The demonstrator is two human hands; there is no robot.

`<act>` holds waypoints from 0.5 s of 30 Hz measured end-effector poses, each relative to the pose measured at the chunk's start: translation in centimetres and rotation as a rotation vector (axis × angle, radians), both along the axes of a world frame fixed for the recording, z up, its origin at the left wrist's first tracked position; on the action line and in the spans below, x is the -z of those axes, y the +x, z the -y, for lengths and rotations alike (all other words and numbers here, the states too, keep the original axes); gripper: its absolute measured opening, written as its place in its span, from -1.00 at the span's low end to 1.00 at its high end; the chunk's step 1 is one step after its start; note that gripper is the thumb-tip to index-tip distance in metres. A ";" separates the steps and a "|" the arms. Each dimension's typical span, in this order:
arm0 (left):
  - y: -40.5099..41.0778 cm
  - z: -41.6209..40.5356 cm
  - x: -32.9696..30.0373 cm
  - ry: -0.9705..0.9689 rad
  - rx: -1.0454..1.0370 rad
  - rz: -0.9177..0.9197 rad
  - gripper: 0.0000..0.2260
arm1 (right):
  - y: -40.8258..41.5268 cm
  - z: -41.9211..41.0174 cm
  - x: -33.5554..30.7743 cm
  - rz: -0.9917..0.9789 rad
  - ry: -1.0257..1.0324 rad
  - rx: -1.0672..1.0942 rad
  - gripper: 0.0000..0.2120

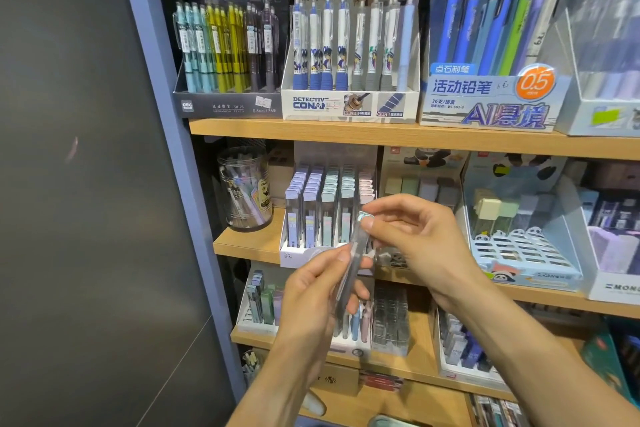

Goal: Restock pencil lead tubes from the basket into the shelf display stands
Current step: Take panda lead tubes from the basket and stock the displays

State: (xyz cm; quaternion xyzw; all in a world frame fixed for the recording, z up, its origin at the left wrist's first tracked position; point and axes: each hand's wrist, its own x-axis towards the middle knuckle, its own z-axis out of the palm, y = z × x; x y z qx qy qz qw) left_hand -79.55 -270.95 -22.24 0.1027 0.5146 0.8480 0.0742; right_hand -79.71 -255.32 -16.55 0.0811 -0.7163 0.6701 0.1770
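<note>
Wooden shop shelves (pixel 398 135) set in a blue-grey frame fill the view, with boxes of mechanical pencils standing on the top board and lead refills below. In front of the middle shelf both hands meet around a slim, clear plastic pencil lead tube (pixel 353 263), blurred and tilted so its top leans to the right. The left hand (pixel 311 295) pinches its lower part between thumb and curled fingers, while the right hand (pixel 412 232) nips the pale-capped top end with thumb and forefinger, its other fingers loosely bent. Held at both ends like this, the tube seems to be getting turned or checked before it goes in. Just behind it stands the white tiered display stand of pastel lead cases (pixel 329 211), nearly full, and to the right a light blue panda-printed stand (pixel 526 250) with many open slots, probably the likelier home. The basket is not in view.
</note>
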 end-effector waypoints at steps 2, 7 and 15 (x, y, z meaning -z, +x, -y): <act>0.0 0.1 0.0 0.016 -0.006 0.015 -0.78 | 0.1 0.0 -0.1 0.007 -0.003 -0.022 -0.89; 0.0 0.1 -0.1 0.098 0.007 0.060 -0.76 | 0.2 -0.1 -0.3 0.031 0.003 -0.031 -0.87; 0.1 -0.3 0.2 0.019 -0.189 -0.065 -0.70 | 0.2 0.1 -0.1 -0.054 0.190 0.084 -0.82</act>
